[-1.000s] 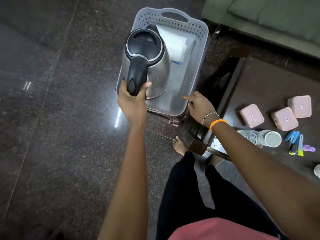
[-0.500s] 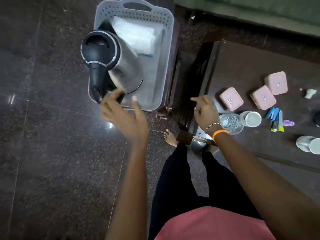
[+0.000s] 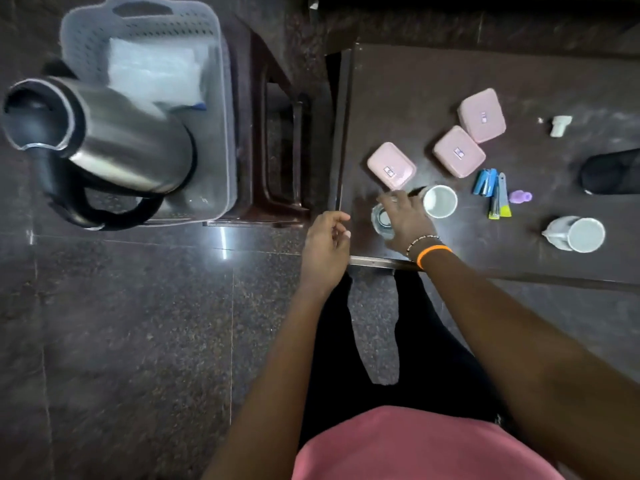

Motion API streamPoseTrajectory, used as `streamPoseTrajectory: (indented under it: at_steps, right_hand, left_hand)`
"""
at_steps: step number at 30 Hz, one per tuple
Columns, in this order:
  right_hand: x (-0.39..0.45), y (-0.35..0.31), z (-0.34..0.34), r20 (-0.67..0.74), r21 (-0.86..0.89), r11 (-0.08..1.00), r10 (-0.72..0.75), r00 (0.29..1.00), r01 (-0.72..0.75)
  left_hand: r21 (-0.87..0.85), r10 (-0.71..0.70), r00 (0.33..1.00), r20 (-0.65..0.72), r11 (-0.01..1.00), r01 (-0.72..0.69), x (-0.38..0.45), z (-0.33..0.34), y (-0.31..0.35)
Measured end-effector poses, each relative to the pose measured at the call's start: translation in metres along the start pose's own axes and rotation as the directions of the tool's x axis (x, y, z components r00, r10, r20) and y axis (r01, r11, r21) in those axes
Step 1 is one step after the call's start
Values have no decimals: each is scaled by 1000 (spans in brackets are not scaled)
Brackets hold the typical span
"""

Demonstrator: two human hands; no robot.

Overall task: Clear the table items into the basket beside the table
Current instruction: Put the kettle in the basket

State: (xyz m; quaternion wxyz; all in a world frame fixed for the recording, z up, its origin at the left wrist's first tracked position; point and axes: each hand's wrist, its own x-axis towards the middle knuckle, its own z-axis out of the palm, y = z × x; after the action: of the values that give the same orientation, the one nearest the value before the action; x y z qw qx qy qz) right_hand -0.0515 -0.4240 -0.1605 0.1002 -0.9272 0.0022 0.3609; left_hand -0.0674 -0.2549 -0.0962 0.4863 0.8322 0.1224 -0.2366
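a steel kettle (image 3: 114,133) stands in the near left corner of the grey basket (image 3: 221,98), on a dark stool (image 3: 273,140) beside the table (image 3: 450,81), with a pale folded packet (image 3: 152,69) at the basket's far end. the left hand (image 3: 325,251) hovers loosely curled and empty just off the table's near left corner, while the right hand (image 3: 405,220), fingers spread and not yet closed on anything, comes down over a clear glass (image 3: 382,220) by the near edge. beside it sits a white cup (image 3: 440,201); three pink lidded boxes (image 3: 391,165) lie further in, then blue and yellow clips (image 3: 491,192), a small purple piece (image 3: 520,196), a white jug (image 3: 575,234) and a white stub (image 3: 560,125). most of the table is uncleared. the glass looks slick and close to the edge, so a hurried grab could knock it to the floor or into the cup. the hand hides much of the glass, and whether it holds liquid cannot be told; a dark object (image 3: 613,171) is cut off at the right edge.
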Motion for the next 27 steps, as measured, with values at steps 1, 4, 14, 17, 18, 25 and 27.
streamPoseTrajectory:
  at_steps: [1,4,14,17,18,25,27]
  right_hand:
    - [0,6,-1,0,5,1000,-14,1000,14]
    - [-6,16,-6,-23,114,993,-21,999,24]
    - [-50,114,-76,-294,392,920,138,946,-12]
    - [-49,151,-97,-320,397,917,182,930,-43]
    - [-47,163,-101,-326,388,920,198,924,-60]
    - [-15,233,-114,-286,392,896,336,897,-210]
    - [-3,249,-113,-259,405,886,347,902,-224]
  left_hand:
    - [8,-15,1000,10,1000,14,-1,11,5]
    - [9,-55,999,-4,998,55,-3,31,17]
    - [-17,-36,999,-26,999,36,21,125,90]
    - [-16,-44,999,-32,999,43,33,155,105]
    - [-15,-49,999,-24,999,48,36,166,110]
    - [74,-22,999,47,997,19,57,219,135]
    - [86,-26,998,60,996,21,61,230,142]
